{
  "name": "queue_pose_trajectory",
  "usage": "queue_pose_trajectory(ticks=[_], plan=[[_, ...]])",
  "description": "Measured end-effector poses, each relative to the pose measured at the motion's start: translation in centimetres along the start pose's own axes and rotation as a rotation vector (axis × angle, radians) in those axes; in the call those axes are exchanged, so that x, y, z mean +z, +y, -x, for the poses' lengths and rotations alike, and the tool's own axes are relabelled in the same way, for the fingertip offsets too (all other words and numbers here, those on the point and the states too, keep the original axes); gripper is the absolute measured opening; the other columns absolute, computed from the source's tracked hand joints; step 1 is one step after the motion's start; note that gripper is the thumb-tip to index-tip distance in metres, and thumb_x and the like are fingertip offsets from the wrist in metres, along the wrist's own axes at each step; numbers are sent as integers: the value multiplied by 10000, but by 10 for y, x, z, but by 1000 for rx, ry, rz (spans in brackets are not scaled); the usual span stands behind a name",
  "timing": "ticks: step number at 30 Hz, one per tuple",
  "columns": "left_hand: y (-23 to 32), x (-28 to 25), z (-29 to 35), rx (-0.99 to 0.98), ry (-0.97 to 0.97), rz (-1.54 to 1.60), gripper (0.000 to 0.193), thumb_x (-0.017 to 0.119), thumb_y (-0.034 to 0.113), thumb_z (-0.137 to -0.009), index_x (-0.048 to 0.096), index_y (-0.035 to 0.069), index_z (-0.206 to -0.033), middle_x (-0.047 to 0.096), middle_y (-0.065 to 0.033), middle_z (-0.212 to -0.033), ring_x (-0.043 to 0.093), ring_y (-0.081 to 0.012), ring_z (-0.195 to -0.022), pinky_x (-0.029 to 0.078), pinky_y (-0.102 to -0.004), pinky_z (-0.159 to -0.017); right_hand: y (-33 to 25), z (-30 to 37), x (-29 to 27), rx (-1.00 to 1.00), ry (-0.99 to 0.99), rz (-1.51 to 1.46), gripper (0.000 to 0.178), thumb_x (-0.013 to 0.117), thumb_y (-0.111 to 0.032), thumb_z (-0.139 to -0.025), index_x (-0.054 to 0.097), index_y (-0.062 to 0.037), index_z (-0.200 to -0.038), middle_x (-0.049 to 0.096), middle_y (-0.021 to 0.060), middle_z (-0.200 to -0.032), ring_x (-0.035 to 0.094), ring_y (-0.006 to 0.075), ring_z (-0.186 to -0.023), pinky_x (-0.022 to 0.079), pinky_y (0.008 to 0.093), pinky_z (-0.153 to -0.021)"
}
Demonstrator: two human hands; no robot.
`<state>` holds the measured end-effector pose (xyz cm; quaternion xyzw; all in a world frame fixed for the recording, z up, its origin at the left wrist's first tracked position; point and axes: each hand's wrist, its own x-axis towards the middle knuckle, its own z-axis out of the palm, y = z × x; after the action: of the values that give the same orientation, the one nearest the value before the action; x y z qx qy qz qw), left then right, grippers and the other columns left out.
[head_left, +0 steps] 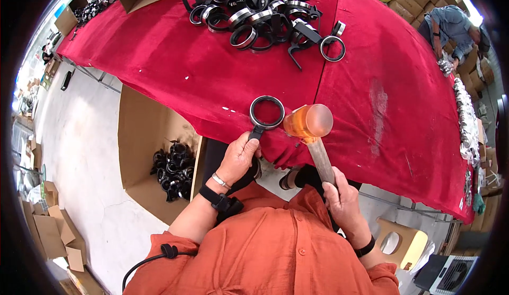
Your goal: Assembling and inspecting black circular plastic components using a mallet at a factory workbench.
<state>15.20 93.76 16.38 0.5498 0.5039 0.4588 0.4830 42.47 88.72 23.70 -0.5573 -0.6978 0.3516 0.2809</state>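
Observation:
Between thumb and fingers, my left hand (pixel 239 159) grips the short black stem of a ring-shaped part (pixel 266 99), black with a silvery inner rim. The ring is at the near edge of the red-covered table. My right hand (pixel 342 197) is wrapped round the wooden handle of a mallet (pixel 321 159). Its translucent orange head (pixel 306 122) is just right of the ring, with a small gap showing between them. Farther back lies a heap of similar black and silver rings (pixel 260 16), several with stems or brackets. One ring (pixel 332 49) rests at the heap's right side.
A red cloth (pixel 212 88) covers the table. Below its left edge stands an open cardboard box (pixel 138 136) holding several black ring parts (pixel 174 170). A yellow stool (pixel 405 244) is at lower right. Another person (pixel 448 27) handles a wrapped thing at the far right, near stacked cartons.

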Motion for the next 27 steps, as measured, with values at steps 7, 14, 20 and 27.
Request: queue_pose_trajectory(ticks=[7, 14, 20, 27], plan=[[-1, -1, -1, -19, 67, 1, 271, 463, 271, -975, 539, 33, -870, 591, -69, -682, 576, -181, -629, 454, -305, -603, -43, -10, -24, -140, 35, -40, 436, 574, -106, -878, 469, 34, -1278, 622, 213, -932, 654, 289, -794, 498, 313, -686], [8, 1, 1, -33, 86, -36, 305, 467, 292, -967, 538, 13, -866, 594, -116, -688, 595, -270, -644, 468, -356, -619, -59, -57, 9, -456, -73, 249, 442, 620, -164, -860, 497, 37, -1234, 605, 201, -855, 615, 340, -721, 499, 379, -639], [-1, 0, 1, 16, 104, -56, 321, 481, 310, -960, 504, 20, -824, 565, -138, -650, 567, -315, -613, 438, -375, -575, -88, -70, 11, -424, -21, -64, 442, 594, -131, -884, 469, 73, -1256, 613, 241, -949, 642, 330, -798, 502, 349, -725], [-2, 0, -1, 87, 158, -131, 336, 488, 335, -954, 492, 19, -839, 564, -160, -664, 563, -350, -629, 433, -393, -562, -91, -101, 13, 45, -150, -178, 347, 521, -171, -946, 489, -3, -1248, 516, 14, -663, 477, 46, -527, 408, 218, -472]])
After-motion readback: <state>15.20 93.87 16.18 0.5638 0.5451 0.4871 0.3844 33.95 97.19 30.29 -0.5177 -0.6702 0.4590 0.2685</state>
